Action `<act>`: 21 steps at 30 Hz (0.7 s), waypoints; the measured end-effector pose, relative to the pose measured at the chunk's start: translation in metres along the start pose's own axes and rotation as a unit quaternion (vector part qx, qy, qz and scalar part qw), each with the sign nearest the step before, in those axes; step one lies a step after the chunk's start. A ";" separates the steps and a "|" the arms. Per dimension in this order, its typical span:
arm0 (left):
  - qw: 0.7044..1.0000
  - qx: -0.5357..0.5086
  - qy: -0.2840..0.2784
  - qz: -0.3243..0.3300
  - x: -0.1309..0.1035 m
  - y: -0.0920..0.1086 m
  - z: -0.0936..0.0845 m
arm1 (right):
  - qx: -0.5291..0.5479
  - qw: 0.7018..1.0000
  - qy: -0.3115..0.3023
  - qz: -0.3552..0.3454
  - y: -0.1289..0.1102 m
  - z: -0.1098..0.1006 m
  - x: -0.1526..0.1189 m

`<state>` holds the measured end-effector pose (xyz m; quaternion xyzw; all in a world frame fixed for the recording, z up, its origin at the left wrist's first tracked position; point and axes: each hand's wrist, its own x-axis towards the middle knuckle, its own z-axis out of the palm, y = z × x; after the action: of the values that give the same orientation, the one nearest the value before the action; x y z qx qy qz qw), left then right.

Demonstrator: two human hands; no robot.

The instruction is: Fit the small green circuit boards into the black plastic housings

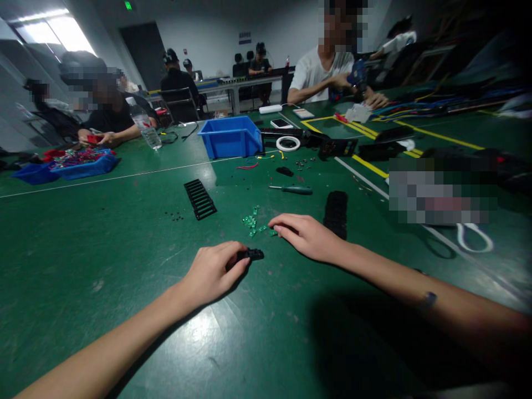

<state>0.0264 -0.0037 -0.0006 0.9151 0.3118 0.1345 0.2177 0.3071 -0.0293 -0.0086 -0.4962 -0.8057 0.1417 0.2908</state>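
My left hand rests on the green table, its thumb and fingers closed round a small black plastic part whose right end sticks out. To the right and a little farther off, my right hand reaches the edge of a small pile of green circuit boards. Its fingertips are close together at a little green board; whether they grip one is too small to tell. A black slotted frame lies left of the pile, and a black ribbed part lies beyond my right forearm.
A green-handled screwdriver, a blue bin, a white ring and a bottle stand or lie farther back. Blue trays hold wired parts at left. Across the table, one person holds a drill; another sits at left.
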 end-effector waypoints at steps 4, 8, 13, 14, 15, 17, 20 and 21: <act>1.000 -0.002 0.001 0.002 0.000 0.000 0.000 | 0.000 1.000 0.000 0.002 0.000 0.000 0.000; 1.000 -0.003 0.008 0.006 0.000 0.000 0.000 | 0.003 1.000 0.001 0.002 0.000 0.000 0.000; 1.000 0.000 0.007 0.007 0.000 0.000 0.000 | 0.003 1.000 -0.002 0.001 -0.001 -0.001 0.000; 1.000 0.000 0.007 0.007 0.000 0.000 0.000 | 0.004 1.000 -0.002 0.001 -0.001 -0.001 0.000; 1.000 -0.001 0.008 0.007 0.000 0.000 0.000 | 0.005 1.000 -0.002 0.000 -0.001 -0.001 0.000; 1.000 -0.002 0.008 0.008 0.000 0.000 0.000 | 0.007 1.000 -0.002 -0.003 -0.001 -0.001 0.000; 1.000 -0.003 0.009 0.009 0.000 0.000 0.000 | 0.006 1.000 -0.003 -0.005 -0.001 -0.001 0.000; 1.000 -0.003 0.009 0.009 0.000 0.000 0.000 | 0.006 1.000 -0.003 -0.005 -0.001 -0.001 0.000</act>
<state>0.0263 -0.0038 -0.0007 0.9160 0.3046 0.1455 0.2169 0.3072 -0.0298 -0.0068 -0.4898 -0.8083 0.1464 0.2922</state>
